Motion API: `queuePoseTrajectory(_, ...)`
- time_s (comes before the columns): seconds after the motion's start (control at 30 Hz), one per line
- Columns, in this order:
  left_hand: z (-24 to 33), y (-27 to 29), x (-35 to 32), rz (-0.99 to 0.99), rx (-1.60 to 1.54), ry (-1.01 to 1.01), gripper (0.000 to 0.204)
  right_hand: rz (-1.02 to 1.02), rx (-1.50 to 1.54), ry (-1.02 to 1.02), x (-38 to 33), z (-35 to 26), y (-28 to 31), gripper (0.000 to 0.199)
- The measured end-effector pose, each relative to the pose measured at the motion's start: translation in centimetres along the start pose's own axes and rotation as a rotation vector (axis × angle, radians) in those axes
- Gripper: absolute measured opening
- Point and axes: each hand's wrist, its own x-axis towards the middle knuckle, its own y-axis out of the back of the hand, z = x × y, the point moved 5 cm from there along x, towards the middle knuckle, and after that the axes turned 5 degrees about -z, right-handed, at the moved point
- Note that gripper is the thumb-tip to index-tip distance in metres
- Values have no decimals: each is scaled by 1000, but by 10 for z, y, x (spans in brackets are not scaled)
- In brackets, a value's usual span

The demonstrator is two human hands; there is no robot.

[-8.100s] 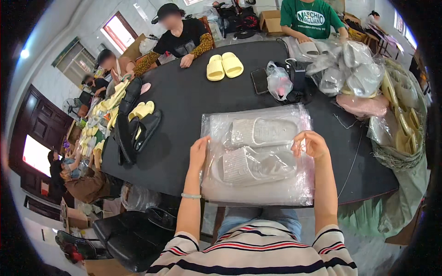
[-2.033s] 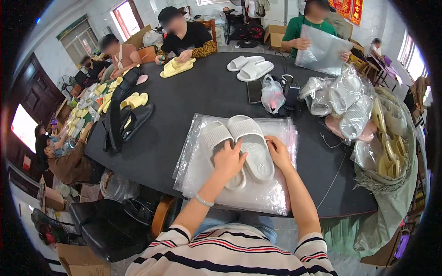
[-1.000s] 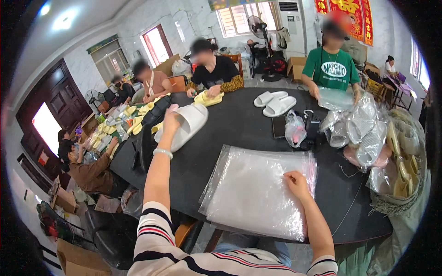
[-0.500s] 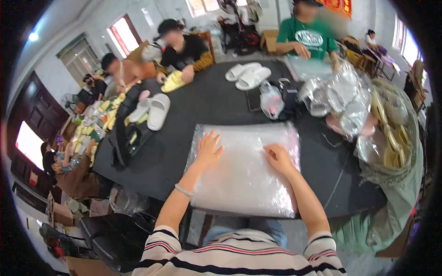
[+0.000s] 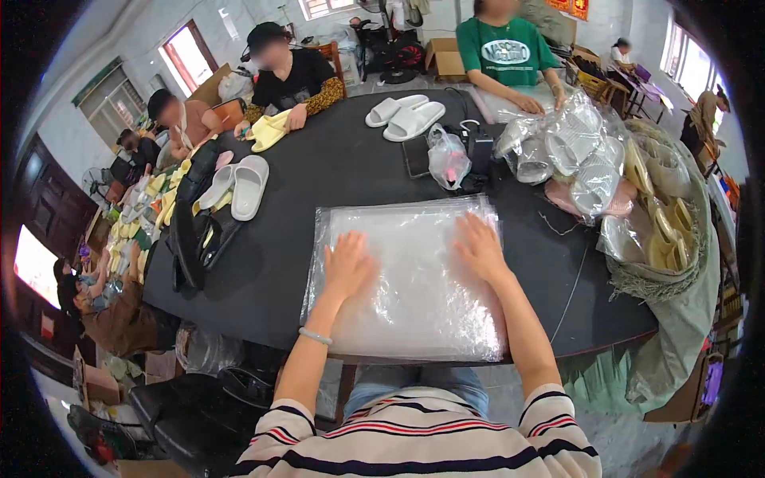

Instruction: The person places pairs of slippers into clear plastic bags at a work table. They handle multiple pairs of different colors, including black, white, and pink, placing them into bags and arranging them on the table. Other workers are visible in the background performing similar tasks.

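Black table (image 5: 319, 171) — clear bags (image 5: 409, 279), white slippers (image 5: 414, 122)

Room past bags (image 5: 410, 275); bagged slprs (image 5: 575, 145) block R.

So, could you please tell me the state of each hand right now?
Left hand: open, blurred, over the clear plastic bags, holding nothing visible.
Right hand: open, over their right side, holding nothing visible.
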Motion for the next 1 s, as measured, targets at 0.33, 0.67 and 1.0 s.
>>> queuePoseTrajectory(0.33,-99,30,-18,98,-1358,304,69,288,1373,-368,-1,127,9,68)
queuePoseTrajectory(0.67,-84,25,-15,-92,-1308,197,62,167,1154,-306,2,75,23,71)
queuePoseTrajectory(1.0,-35,65,-23,109,-941,-2,68,64,1210,-264,11,37,25,72)
